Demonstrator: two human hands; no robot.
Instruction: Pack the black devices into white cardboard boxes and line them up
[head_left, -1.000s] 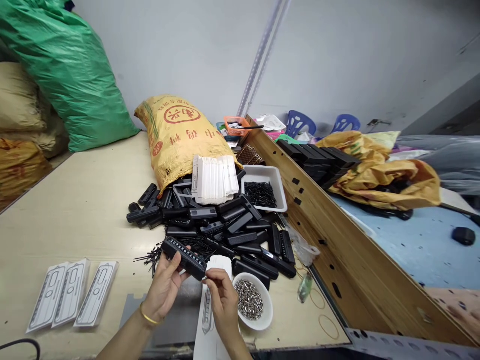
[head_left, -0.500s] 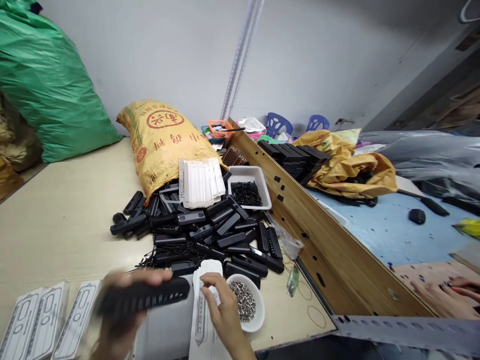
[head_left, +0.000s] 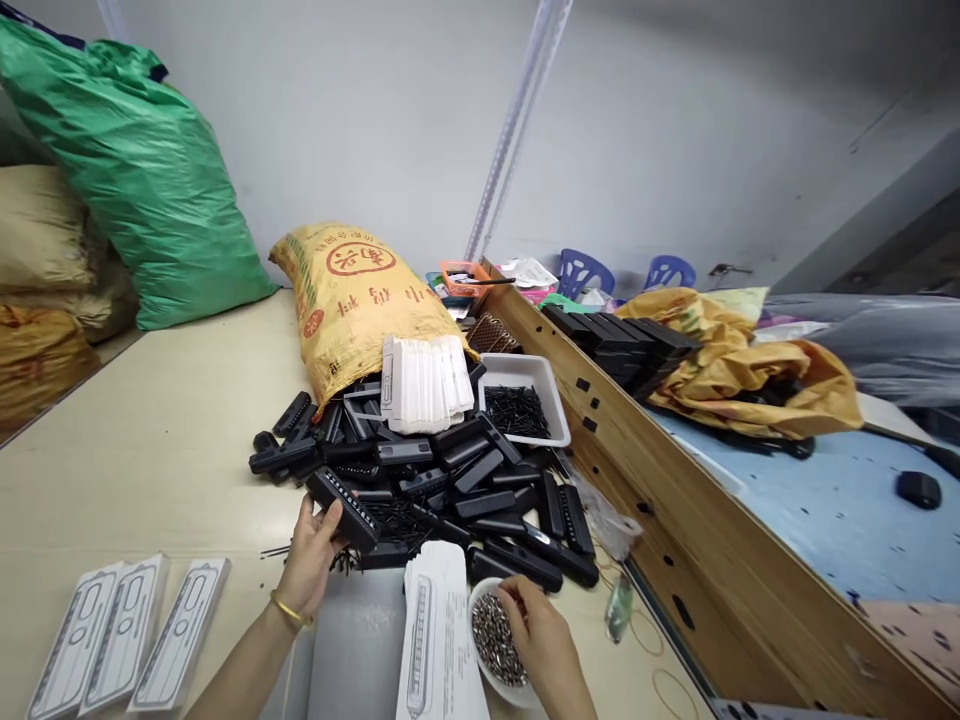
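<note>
A pale grey wall (head_left: 337, 130) rises behind the cream desk (head_left: 172, 420), a perforated metal strip (head_left: 514, 130) running up at twelve o'clock, the light dimmer toward two. Two blue chairs (head_left: 585, 262) show near two o'clock; a wooden partition (head_left: 637, 460) slants to four.

Find solid black on the held case (head_left: 343, 510), with a row of pale markings along its face. Note silver bits (head_left: 495, 640) in a white bowl (head_left: 516, 696), and white cards (head_left: 454, 650) printed with dark outlines. Log a yellow sack (head_left: 360, 315) with red lettering, a green sack (head_left: 161, 195), blue chairs (head_left: 585, 272) and a gold-coloured bracelet (head_left: 288, 611).
</note>
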